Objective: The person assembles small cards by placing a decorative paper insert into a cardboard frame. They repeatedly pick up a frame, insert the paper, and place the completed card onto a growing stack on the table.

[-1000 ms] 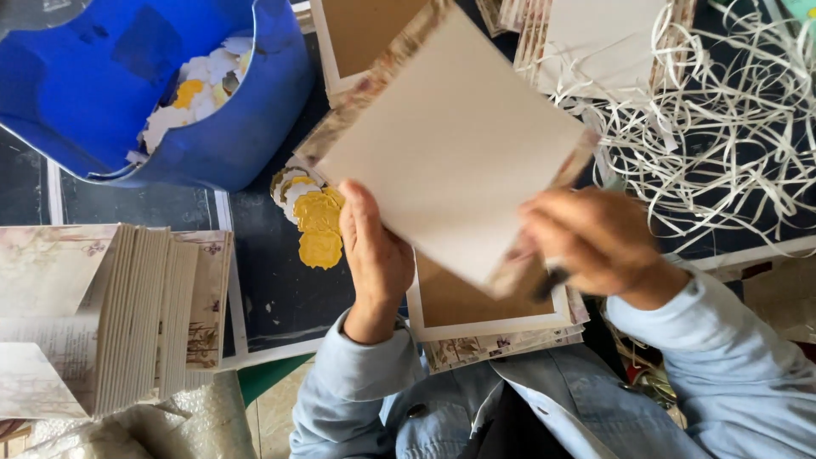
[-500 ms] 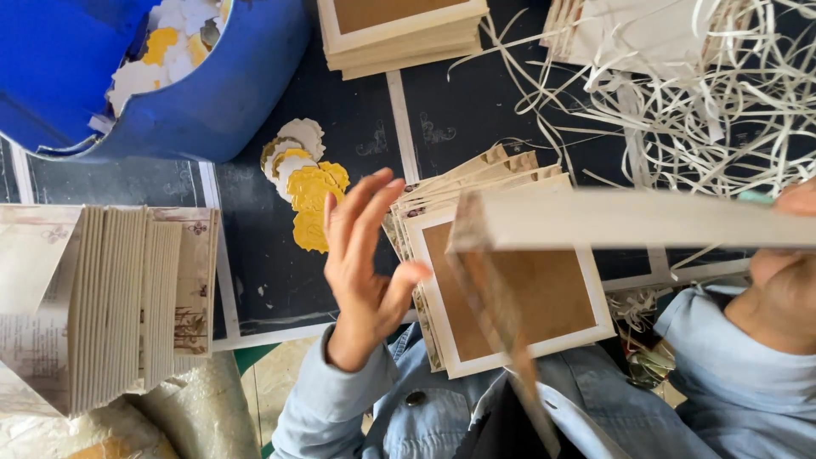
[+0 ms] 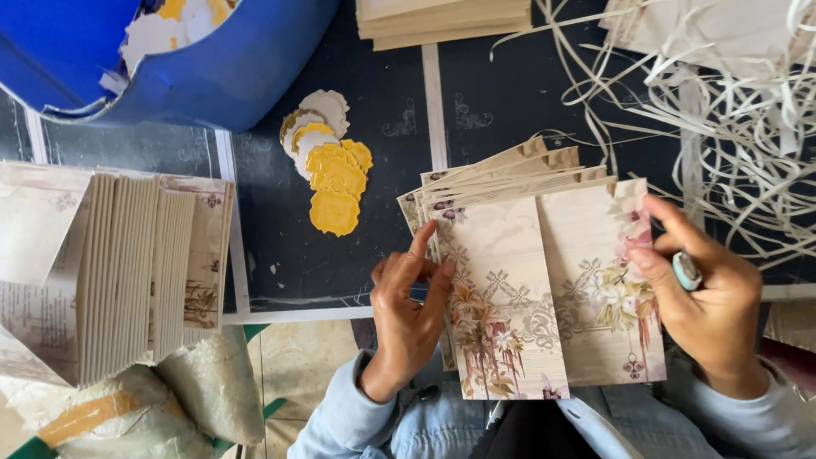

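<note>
A folded beige card with printed flowers [image 3: 552,297] lies face up on top of a fanned pile of similar cards [image 3: 501,174] on the dark table. My left hand [image 3: 408,319] rests its fingertips on the card's left edge. My right hand [image 3: 710,302] touches the card's right edge with thumb and finger and holds a small pale blue-green object [image 3: 687,270] against the palm. Yellow and cream scalloped paper seals [image 3: 331,166] lie in a loose row left of the pile.
A blue tub [image 3: 212,59] with more seals sits at the top left. A thick stack of cards [image 3: 127,272] stands at the left edge. Tangled white paper strips [image 3: 731,110] cover the top right. Another card stack [image 3: 442,21] lies at the top. Sacks [image 3: 153,408] lie below.
The card was held up in the air by my right hand, with my left hand open beside it. Now it lies flat, printed side up, on the pile, and both hands touch its edges.
</note>
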